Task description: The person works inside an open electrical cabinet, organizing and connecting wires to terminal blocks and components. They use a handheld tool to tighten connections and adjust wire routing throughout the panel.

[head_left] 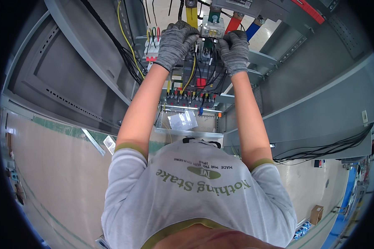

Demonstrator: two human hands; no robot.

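Both my hands wear grey knit gloves and reach into an open metal cabinet. My left hand (176, 45) is closed, its fingertips at the left side of a clear plastic-covered block (213, 29). On that block's right side my right hand (235, 50) is closed too, its fingers curled inward. A thin dark wire (207, 37) runs between the fingertips; what each hand grips is hidden. Below them sits a dark grey circuit breaker (186, 74) with a red button (201, 82), crossed by black wires and a yellow wire (190, 76).
Yellow (191, 17), red (233, 23) and blue (254, 30) busbars stand beyond the hands. Left of them is a small white breaker (152, 50). Cabinet panels (66, 70) flank both arms. A clear plastic bag (183, 120) lies at the bottom; black cables (340, 145) hang at right.
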